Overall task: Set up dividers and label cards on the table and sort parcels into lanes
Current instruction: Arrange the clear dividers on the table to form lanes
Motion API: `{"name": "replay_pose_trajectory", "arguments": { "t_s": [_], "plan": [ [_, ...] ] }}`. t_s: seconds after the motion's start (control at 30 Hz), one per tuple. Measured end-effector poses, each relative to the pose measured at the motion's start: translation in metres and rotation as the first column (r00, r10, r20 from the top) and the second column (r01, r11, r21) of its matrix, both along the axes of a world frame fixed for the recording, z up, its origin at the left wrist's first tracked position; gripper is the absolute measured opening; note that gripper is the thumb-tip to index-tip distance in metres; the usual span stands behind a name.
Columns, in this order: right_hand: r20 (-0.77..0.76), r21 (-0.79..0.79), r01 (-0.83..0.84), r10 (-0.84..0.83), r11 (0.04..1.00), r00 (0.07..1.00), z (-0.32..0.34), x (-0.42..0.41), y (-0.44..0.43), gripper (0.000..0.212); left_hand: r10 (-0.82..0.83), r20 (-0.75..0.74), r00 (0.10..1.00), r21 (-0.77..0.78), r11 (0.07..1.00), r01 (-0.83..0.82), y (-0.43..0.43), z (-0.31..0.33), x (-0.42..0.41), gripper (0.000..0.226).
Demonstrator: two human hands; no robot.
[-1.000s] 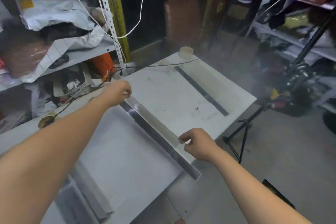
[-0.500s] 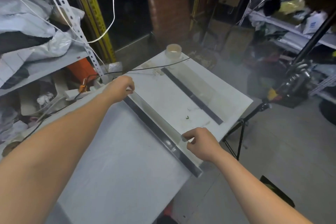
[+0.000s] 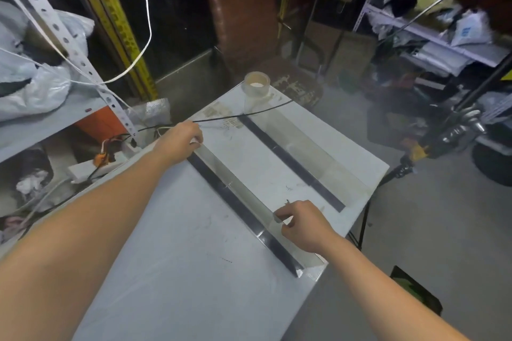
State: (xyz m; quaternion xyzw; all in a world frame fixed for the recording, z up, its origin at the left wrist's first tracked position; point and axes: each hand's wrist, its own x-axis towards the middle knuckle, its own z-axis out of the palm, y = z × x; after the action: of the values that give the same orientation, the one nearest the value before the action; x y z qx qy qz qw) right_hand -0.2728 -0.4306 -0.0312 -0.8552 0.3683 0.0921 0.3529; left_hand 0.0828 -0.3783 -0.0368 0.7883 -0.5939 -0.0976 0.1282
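A clear acrylic divider with a dark base strip stands across the white table, running from the far left edge to the near right edge. My left hand pinches its far end. My right hand pinches its top edge close to the near end. A second clear divider with a dark base strip stands parallel to it, further right on the table. No label cards or parcels lie on the table.
A roll of clear tape sits at the table's far corner, with a black cable lying across that end. Shelves with bags stand on the left, more shelving on the right. A tripod stands beside the table's right edge.
The view has shifted left and closer; both hands keep their hold on the near divider, which stays in about the same place on the table.
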Motion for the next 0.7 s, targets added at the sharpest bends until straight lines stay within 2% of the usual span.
{"name": "replay_pose_trajectory", "arguments": {
  "t_s": [0.13,0.37,0.5,0.7],
  "plan": [
    [0.006,0.022,0.020,-0.020,1.000,1.000,-0.006,-0.001,0.003,0.029,-0.042,0.009,0.999,-0.020,0.999,0.042,-0.004,-0.002,0.002,0.006],
    [-0.007,-0.013,0.023,-0.023,1.000,1.000,-0.004,-0.002,0.007,0.029,-0.011,0.005,1.000,-0.027,1.000,0.011,0.001,-0.002,0.001,0.009],
    [-0.038,-0.024,0.011,-0.012,1.000,0.999,-0.001,0.000,0.005,0.030,0.039,-0.021,0.999,0.006,0.999,-0.038,0.003,0.000,-0.003,0.028],
    [-0.104,-0.008,0.007,-0.007,1.000,0.995,0.008,0.002,0.006,0.049,0.074,0.016,0.997,0.066,0.995,-0.075,0.015,0.004,-0.011,0.056]
  ]
}}
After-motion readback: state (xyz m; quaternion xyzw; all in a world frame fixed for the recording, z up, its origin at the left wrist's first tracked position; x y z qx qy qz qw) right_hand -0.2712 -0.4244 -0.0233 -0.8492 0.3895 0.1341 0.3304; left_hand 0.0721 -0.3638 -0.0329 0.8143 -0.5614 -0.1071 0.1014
